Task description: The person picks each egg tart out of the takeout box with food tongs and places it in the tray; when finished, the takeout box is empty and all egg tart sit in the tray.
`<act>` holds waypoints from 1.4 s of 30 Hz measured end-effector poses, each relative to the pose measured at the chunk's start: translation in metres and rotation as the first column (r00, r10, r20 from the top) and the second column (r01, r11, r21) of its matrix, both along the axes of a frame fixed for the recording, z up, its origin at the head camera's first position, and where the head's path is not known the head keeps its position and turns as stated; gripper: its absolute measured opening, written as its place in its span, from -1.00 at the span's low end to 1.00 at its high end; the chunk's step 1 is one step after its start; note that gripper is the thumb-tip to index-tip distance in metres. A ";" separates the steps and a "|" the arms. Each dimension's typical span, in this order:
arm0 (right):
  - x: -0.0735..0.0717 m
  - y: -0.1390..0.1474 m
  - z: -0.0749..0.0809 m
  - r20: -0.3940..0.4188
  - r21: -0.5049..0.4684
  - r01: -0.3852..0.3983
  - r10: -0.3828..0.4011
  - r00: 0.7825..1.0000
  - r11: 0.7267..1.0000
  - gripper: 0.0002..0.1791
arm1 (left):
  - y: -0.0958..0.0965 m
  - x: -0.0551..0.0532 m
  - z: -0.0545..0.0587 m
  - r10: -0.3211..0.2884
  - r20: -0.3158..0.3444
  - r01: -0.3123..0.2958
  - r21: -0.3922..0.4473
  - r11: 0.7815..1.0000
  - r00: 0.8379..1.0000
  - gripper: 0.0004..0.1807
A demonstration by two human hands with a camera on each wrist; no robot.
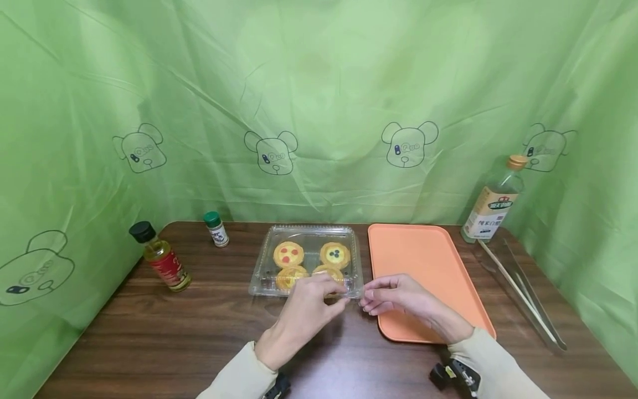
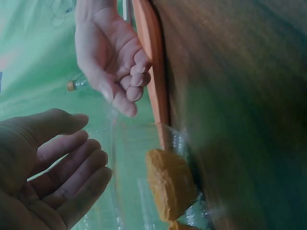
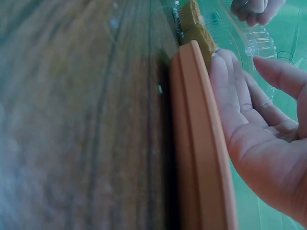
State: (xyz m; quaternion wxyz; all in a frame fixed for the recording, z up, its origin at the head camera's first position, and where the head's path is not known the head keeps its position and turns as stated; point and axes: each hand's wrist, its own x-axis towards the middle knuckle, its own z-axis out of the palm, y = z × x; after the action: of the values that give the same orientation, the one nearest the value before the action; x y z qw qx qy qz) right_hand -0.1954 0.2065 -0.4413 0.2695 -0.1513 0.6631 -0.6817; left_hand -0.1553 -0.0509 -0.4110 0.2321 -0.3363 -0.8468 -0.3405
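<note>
A clear plastic clamshell box (image 1: 309, 234) sits mid-table with several round tarts inside; one tart (image 1: 288, 255) has red dots and another (image 1: 335, 254) dark berries. My left hand (image 1: 309, 302) hovers at the box's front edge. In the left wrist view, the left hand (image 2: 57, 163) has its thumb and loosely bent fingers apart, nothing between them. At the box's front right corner, the thumb and forefinger of my right hand (image 1: 404, 299) pinch the thin plastic edge. The right wrist view shows the right hand (image 3: 264, 124) beside the tray's rim, its fingertips near that corner.
An orange tray (image 1: 423, 249) lies right of the box, partly under my right hand. Metal tongs (image 1: 523, 293) lie farther right, below a tall labelled bottle (image 1: 490, 208). On the left stand a black-capped oil bottle (image 1: 164, 260) and a green-capped shaker (image 1: 216, 230).
</note>
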 end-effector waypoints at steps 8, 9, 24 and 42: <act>0.002 0.000 0.000 0.008 -0.008 -0.021 0.021 1.000 1.000 -0.64 | 0.012 0.007 -0.003 0.105 -0.081 -0.108 -0.038 0.993 0.991 -0.83; 0.002 -0.001 0.000 0.006 -0.005 -0.023 0.023 1.000 1.000 -0.65 | 0.013 0.007 -0.004 0.119 -0.100 -0.125 -0.051 0.991 0.988 -0.83; 0.006 -0.006 0.003 -0.044 0.050 -0.022 0.024 0.999 0.998 -0.69 | 0.018 0.005 -0.014 0.132 -0.253 -0.169 -0.130 0.977 0.959 -0.83; 0.011 -0.014 0.000 -0.060 0.056 0.018 -0.015 0.998 0.998 -0.79 | 0.022 0.005 -0.015 0.100 -0.296 -0.159 -0.181 0.971 0.950 -0.88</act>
State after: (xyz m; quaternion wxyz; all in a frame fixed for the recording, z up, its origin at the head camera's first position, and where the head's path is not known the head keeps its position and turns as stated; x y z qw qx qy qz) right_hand -0.1840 0.1928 -0.4416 0.2482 -0.1584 0.6911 -0.6601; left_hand -0.1504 -0.0291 -0.4258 0.3382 -0.3472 -0.8550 -0.1845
